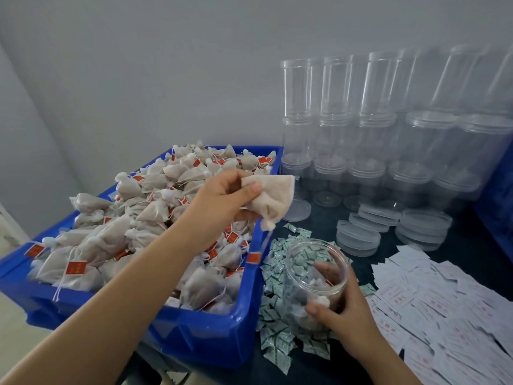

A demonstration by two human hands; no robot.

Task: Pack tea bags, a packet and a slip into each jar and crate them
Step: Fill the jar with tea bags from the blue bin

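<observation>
Tea bag (270,198) pinched in left hand (222,198) above crate (211,337), jar (316,276) gripped by right hand (344,309), packets (274,337) beside.

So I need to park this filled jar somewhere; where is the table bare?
Bare dark table shows in front, between the packets and paper slips, and a strip between the lid stacks and slips. Elsewhere, the blue crate, packets and stacked empty jars crowd it.

Print on red tags (75,268), slips (433,301) blurred, seemingly unreadable.
</observation>
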